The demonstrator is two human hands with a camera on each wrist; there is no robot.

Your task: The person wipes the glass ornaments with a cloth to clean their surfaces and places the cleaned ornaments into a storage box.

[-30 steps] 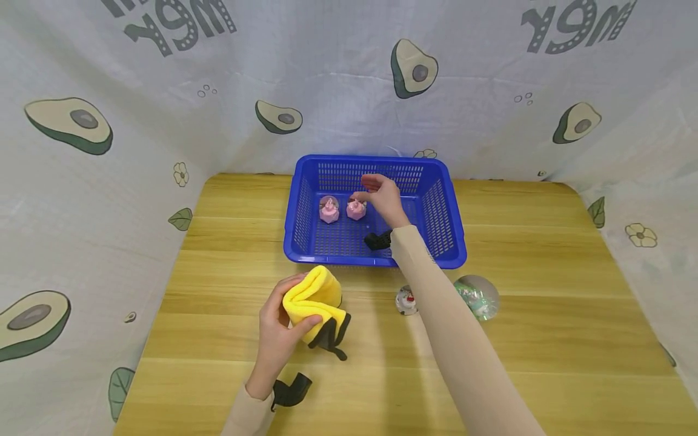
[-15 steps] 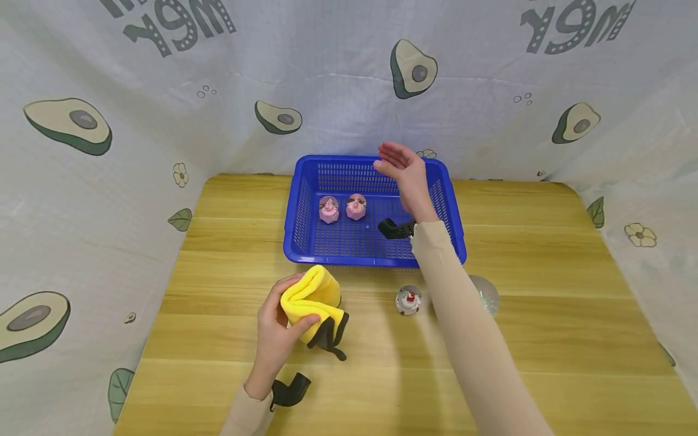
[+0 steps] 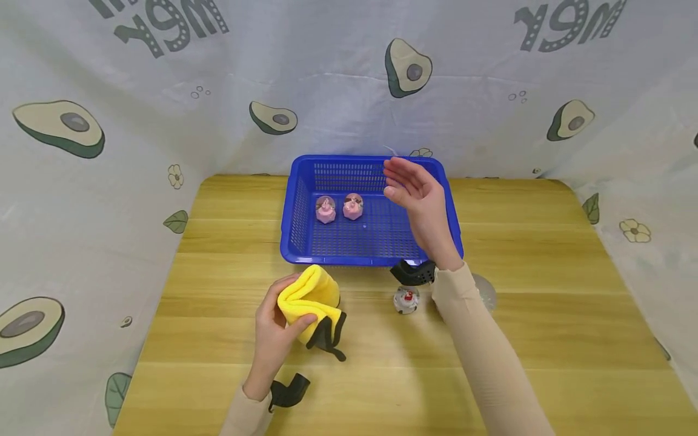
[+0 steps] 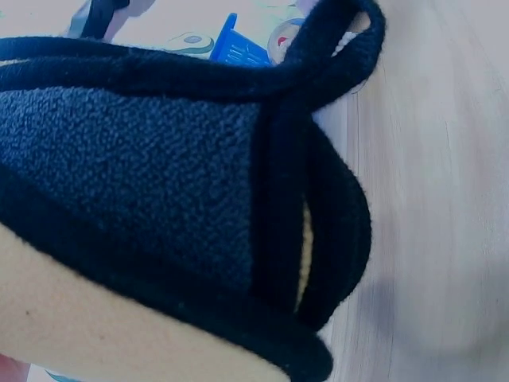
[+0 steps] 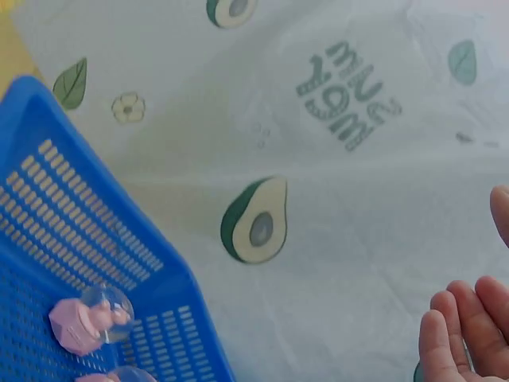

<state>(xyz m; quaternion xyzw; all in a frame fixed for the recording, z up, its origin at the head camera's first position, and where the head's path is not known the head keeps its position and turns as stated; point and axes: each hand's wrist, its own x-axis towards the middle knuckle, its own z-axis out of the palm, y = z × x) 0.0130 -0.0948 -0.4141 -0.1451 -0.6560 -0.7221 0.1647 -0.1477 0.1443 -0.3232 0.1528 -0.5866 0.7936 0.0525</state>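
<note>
In the head view my left hand [image 3: 272, 339] holds a folded yellow towel [image 3: 311, 297] with black edging above the table, thumb in front and fingers behind. Up close in the left wrist view, the dark grey side of the towel [image 4: 143, 175] and its black hanging loop [image 4: 350, 64] show. My right hand [image 3: 422, 209] hovers over the right part of the blue basket [image 3: 338, 261], its fingers extended and holding nothing. Inside the basket, on the left, stand two small pink-based snow globes, one [image 3: 325, 211] beside the other [image 3: 352, 208].
A small white snow globe [image 3: 406, 300] with a red top stands in front of the basket. Right of it, a larger clear globe [image 3: 485, 292] is mostly hidden by my right forearm. A patterned curtain [image 3: 338, 91] hangs behind the wooden table [image 3: 218, 303].
My right hand has moved from above the pink globes to the right, then back toward me. Both pink globes stay in place. My left hand keeps hold of the towel, almost still.
</note>
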